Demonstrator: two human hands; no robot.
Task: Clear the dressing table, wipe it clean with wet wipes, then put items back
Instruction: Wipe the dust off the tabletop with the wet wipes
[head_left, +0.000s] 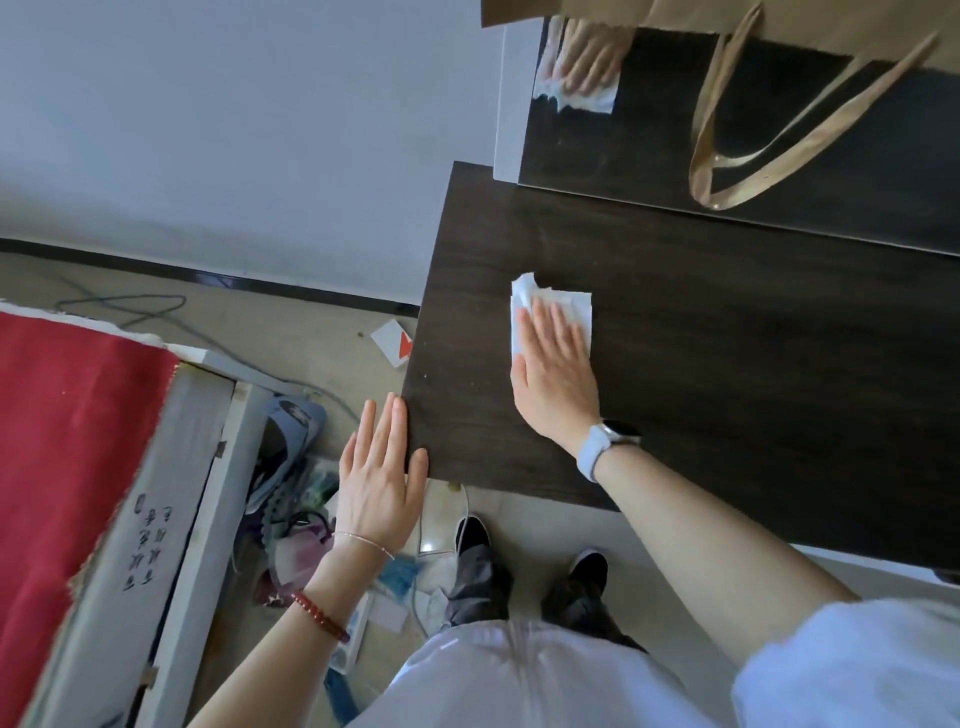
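The dressing table (727, 364) has a dark brown wood-grain top that fills the right half of the view. A white wet wipe (576, 304) lies flat on its left part. My right hand (553, 371) presses flat on the wipe, fingers straight and close together, a watch with a pale strap on the wrist. My left hand (379, 467) rests open at the table's near left corner, thumb on the top edge, fingers spread over the side. A mirror (649, 135) at the back of the table reflects the hand and wipe.
A brown paper bag (779, 21) with long handles hangs over the mirror at top right. On the floor left of the table lie shoes, cables and several small items (296, 493). A red-covered bed with a white frame (78, 441) stands at the left. A red-and-white card (395, 343) lies on the floor.
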